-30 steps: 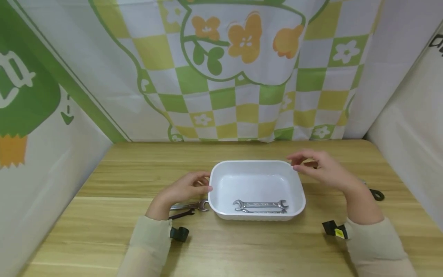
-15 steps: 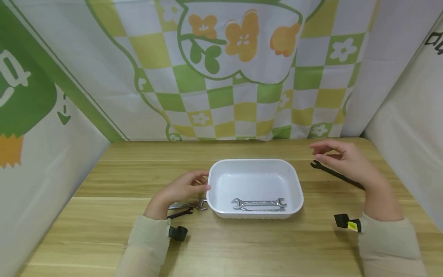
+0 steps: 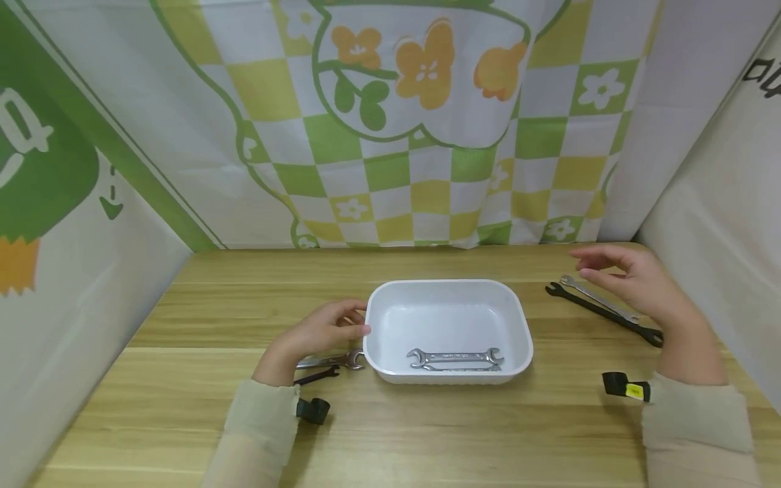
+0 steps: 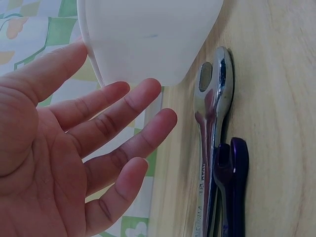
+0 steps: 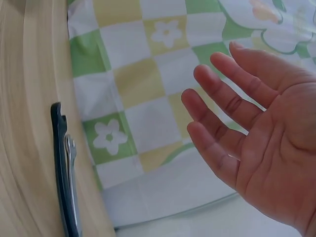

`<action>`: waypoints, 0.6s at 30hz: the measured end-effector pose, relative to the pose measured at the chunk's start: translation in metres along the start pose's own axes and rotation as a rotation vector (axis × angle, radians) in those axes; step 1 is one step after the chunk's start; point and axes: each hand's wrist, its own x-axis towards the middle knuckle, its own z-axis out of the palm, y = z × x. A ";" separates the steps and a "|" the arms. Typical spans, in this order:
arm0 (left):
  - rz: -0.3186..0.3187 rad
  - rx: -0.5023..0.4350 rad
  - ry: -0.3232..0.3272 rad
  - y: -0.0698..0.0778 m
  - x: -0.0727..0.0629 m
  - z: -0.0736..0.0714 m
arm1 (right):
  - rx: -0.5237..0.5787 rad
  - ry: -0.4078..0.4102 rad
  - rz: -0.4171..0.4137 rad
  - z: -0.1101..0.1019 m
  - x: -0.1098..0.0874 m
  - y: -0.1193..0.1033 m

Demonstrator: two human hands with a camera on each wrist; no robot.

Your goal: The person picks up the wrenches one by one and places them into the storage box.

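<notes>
**White tray (image 3: pixel 451 325) touched by the left hand (image 3: pixel 323 329); right hand (image 3: pixel 637 281) held over the table (image 3: pixel 415 434)**

The white tray is set, opening upward, near the middle of the wooden table. Its left end is touched by the left hand: the thumb is laid at the rim, and the other fingers are spread close to the outer wall. In the left wrist view the fingers are seen relaxed, so the left grip is loose, with the tray touched rather than clasped.

Inside the tray, an upper silver wrench (image 3: pixel 456 357) is laid lengthwise near the wall closest to the person. A lower silver wrench (image 3: pixel 462 369) is placed just beside it, partly hidden by that wall.

At the tray's left end, a large silver wrench (image 3: pixel 335 361) is seen on the table, its open head pointed toward the tray and its shank partly covered by the wrist. A smaller dark wrench (image 3: pixel 320 377) is placed alongside, nearer the person.

Beyond the tray's right end, the right hand is raised with its fingers softly bent and parted; the right grip is released. Beneath it, a black wrench (image 3: pixel 601 312) and a slim silver wrench (image 3: pixel 598 297) are laid aslant, side by side; whether they touch cannot be told. The table is backed by a checked cloth (image 3: pixel 427 183) printed with orange flowers.
</notes>
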 end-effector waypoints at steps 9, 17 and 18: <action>-0.006 0.000 0.002 0.000 0.000 0.000 | -0.036 -0.021 0.166 -0.006 -0.007 0.009; -0.012 -0.004 0.002 0.001 0.000 0.001 | -0.027 -0.049 0.174 -0.010 -0.011 0.026; -0.016 -0.001 0.003 0.001 0.000 0.001 | -0.027 -0.054 0.173 -0.010 -0.011 0.029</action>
